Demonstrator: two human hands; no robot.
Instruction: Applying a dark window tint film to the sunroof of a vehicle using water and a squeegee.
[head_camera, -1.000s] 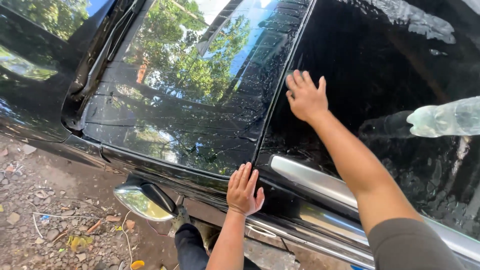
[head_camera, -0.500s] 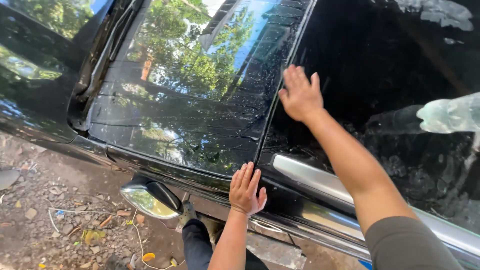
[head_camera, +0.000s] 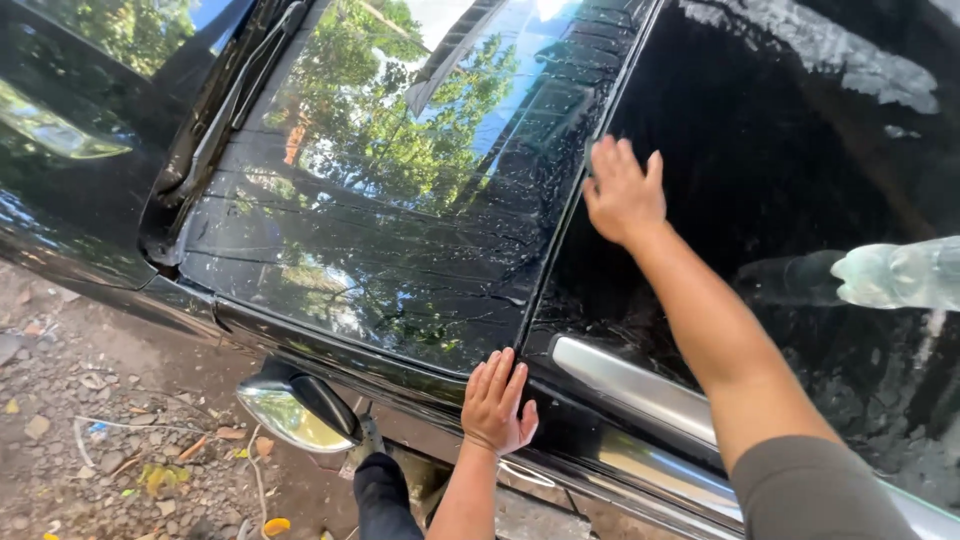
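I look down on a wet black car. My right hand (head_camera: 622, 190) lies flat, fingers apart, on the dark roof (head_camera: 800, 150) just beside the upper edge of the windshield (head_camera: 400, 200). My left hand (head_camera: 495, 405) rests open on the roof edge above the door, next to a chrome trim strip (head_camera: 640, 395). Neither hand holds anything. A clear plastic bottle (head_camera: 900, 275) lies on the roof at the right, apart from both hands, mirrored in the wet paint.
A chrome side mirror (head_camera: 295, 410) sticks out below the windshield. A wiper (head_camera: 230, 110) lies at the glass's lower edge, by the hood (head_camera: 60, 150). Gravel ground with litter (head_camera: 90, 440) is at lower left. My dark trouser leg and shoe (head_camera: 385, 490) stand by the door.
My right hand has shifted only slightly on the roof near the windshield edge. My left hand stays on the roof edge. The view has tilted a little.
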